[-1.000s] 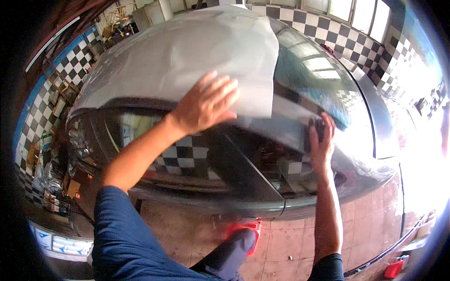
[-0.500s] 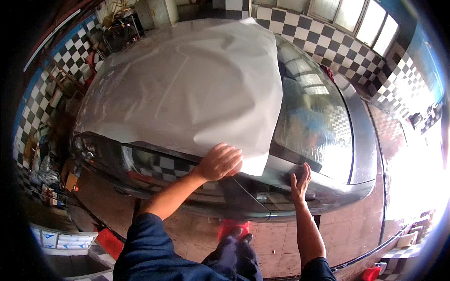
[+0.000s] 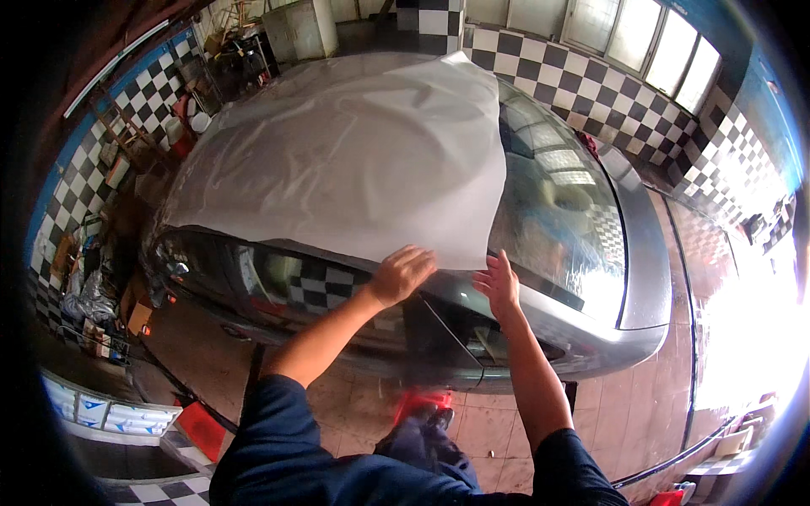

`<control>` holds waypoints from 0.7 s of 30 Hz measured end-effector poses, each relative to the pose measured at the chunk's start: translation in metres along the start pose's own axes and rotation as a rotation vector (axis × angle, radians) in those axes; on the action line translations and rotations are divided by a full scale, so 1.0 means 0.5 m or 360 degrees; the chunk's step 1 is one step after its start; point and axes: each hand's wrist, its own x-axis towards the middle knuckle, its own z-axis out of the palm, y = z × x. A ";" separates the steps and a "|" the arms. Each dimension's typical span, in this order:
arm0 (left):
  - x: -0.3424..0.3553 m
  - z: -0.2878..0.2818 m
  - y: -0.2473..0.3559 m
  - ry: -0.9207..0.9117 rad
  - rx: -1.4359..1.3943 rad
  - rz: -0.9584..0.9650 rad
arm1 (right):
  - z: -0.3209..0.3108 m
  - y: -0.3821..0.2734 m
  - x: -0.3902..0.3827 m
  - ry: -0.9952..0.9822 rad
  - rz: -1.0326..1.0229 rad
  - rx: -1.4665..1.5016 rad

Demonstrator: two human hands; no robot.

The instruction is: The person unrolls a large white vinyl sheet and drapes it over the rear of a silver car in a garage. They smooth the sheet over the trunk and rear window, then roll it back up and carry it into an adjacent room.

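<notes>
Beside a grey car [image 3: 648, 261], a person stood with both arms stretched forward over the near side of its top. Across that top lay a large pale grey sheet [image 3: 363, 160], rippled and creased, its near edge running just above the dark side window [image 3: 329, 285] and its right edge beside the sloping glass [image 3: 561, 202].

The left hand [image 3: 405, 275] was at the near edge of the sheet, fingers bent and held together. From where I stood, I could not tell whether it pinched the material or merely rested against it. The right hand [image 3: 499, 287] was at the sheet's near right corner, its fingers extended and a little apart; it seemed to grasp nothing, and whether a fingertip touched the corner was unclear.

To my eye, the step in hand was settling the sheet's near edge and corner, with the middle still wavy. The next move, I judged, called for a secure but gentle hold on both places, and an even pull so that the folds would not deepen. Uneven tension could well have skewed the corner toward the glass.
</notes>
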 end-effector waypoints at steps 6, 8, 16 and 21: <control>-0.036 0.033 0.007 -0.0084 -0.0002 -0.0139 | 0.054 0.007 0.036 -0.0056 -0.0123 -0.0435; -0.037 0.046 0.009 -0.0112 0.0054 -0.0110 | 0.034 0.044 0.087 -0.0035 -0.0389 -0.0682; -0.052 0.011 0.023 -0.0216 -0.0024 -0.0321 | 0.085 -0.040 0.032 0.0006 -0.0769 -0.1119; -0.072 0.014 0.047 -0.0037 0.0120 -0.0416 | 0.086 -0.075 -0.032 -0.0100 -0.0369 -0.0704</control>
